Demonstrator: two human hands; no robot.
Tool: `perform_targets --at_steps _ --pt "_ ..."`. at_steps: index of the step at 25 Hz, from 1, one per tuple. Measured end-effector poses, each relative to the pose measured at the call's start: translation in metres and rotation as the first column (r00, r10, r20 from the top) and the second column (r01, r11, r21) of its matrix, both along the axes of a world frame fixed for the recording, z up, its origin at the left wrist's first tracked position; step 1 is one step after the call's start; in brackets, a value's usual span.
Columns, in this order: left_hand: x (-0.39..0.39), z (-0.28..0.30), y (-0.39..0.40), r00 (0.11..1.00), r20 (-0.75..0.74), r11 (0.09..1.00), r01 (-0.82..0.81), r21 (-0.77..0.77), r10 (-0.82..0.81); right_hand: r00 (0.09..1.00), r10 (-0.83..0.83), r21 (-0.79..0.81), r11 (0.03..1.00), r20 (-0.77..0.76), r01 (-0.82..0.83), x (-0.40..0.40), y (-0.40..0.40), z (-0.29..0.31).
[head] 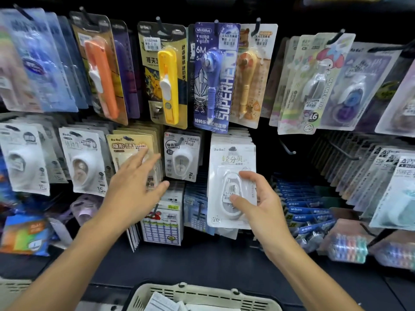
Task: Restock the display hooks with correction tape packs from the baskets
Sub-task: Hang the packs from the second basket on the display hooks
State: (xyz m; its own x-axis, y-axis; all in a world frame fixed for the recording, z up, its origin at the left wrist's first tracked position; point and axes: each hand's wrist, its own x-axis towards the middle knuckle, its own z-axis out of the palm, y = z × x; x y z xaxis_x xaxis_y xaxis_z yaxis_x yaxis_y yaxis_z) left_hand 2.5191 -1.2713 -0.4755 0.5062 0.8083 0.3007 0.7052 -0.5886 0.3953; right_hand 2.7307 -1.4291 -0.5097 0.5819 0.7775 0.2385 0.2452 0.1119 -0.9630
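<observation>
Holding a white correction tape pack (232,182) up against the display, the right hand (256,198) had its thumb and fingers (248,176) curled round the blister, pinching it at the lower half. The pack's top edge sat level with a stack of identical white packs (231,139) already on a hook in the middle row, but whether its hang-hole had gone over the hook could not be told. The left hand (134,182) reached toward the beige packs (132,144) to the left, fingers straight and spread, holding nothing; it appeared to be just in front of them, and contact could not be confirmed.

As a judgement, the restocking was under way rather than finished. Most hooks in the upper and middle rows carried stock, some of them thickly. One bare hook (288,149) stood just right of the held pack, and a second dark hook (343,151) further right also looked empty, so gaps remained. The basket (202,292) at the bottom edge still held white packaged items (166,303), too cropped to identify surely, which suggested more to hang. What seemed left: seating the held pack, filling the bare hooks, and emptying the basket.
</observation>
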Motion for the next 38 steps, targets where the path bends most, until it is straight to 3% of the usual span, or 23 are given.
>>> perform_targets --at_steps 10,15,17,20,23,26,28,30,32,35,38 --pt "0.004 -0.015 0.002 0.981 -0.194 0.997 0.033 0.072 -0.019 0.942 -0.078 -0.170 0.975 0.326 0.140 0.065 0.092 0.003" --pt "-0.001 -0.014 0.007 0.974 -0.224 0.996 0.059 0.061 -0.044 0.927 0.055 -0.359 0.929 0.372 0.089 0.078 0.111 0.002" --pt "0.000 -0.015 0.002 0.974 -0.222 0.995 0.064 0.077 -0.045 0.925 0.024 -0.358 0.926 0.380 0.123 0.068 0.099 -0.011" --pt "0.002 -0.026 -0.021 0.979 -0.192 0.990 0.094 0.104 -0.073 0.891 -0.114 -0.211 0.951 0.439 0.225 0.031 0.051 -0.054" --pt "0.002 -0.062 -0.047 0.950 -0.255 0.984 0.173 -0.052 -0.180 0.910 -0.074 -0.205 0.964 0.407 0.170 -0.013 0.003 -0.112" --pt "-0.013 -0.123 -0.071 0.914 -0.311 0.933 0.158 -0.324 -0.263 0.891 0.144 -0.429 0.901 0.431 0.062 -0.051 -0.041 -0.177" --pt "-0.037 -0.175 -0.094 0.871 -0.397 0.878 0.078 -0.473 -0.291 0.835 0.383 -0.669 0.743 0.395 -0.025 -0.066 -0.076 -0.221" --pt "-0.064 -0.219 -0.112 0.782 -0.529 0.837 -0.016 -0.547 -0.331 0.713 0.650 -0.880 0.465 0.262 -0.099 -0.071 -0.108 -0.255" --pt "-0.083 -0.248 -0.122 0.689 -0.620 0.830 -0.047 -0.556 -0.377 0.617 0.775 -0.952 0.273 0.134 -0.135 -0.068 -0.125 -0.274" --pt "-0.099 -0.271 -0.123 0.554 -0.717 0.879 0.058 -0.473 -0.423 0.614 0.764 -0.936 0.334 0.197 -0.115 -0.064 -0.124 -0.285" --pt "-0.112 -0.283 -0.114 0.399 -0.818 0.910 0.197 -0.364 -0.413 0.457 0.781 -0.887 0.460 0.427 0.042 -0.075 -0.119 -0.295"
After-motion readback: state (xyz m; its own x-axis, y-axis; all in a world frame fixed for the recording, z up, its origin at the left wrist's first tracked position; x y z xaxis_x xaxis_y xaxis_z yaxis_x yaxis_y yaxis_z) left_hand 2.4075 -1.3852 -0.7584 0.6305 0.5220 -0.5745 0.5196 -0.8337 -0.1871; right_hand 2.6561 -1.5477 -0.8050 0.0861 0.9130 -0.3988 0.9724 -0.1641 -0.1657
